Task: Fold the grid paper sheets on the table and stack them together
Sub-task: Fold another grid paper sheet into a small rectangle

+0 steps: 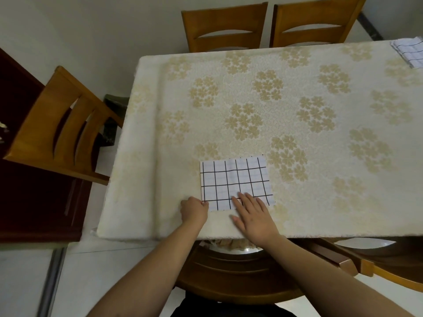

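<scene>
A white grid paper sheet [235, 181] with black lines lies flat on the table [297, 110] near its front edge. My left hand [194, 210] has its fingers curled at the sheet's near left corner and pinches that corner. My right hand [253, 216] lies flat with straight fingers, its fingertips pressing on the sheet's near edge. A stack of more grid sheets [409, 51] sits at the table's far right corner, partly cut off by the frame.
The table wears a cream cloth with beige flower patterns. Wooden chairs stand at the left [61, 126], at the far side [225, 26] [318, 21], and below me [240, 271]. A dark cabinet [27, 202] is at the left.
</scene>
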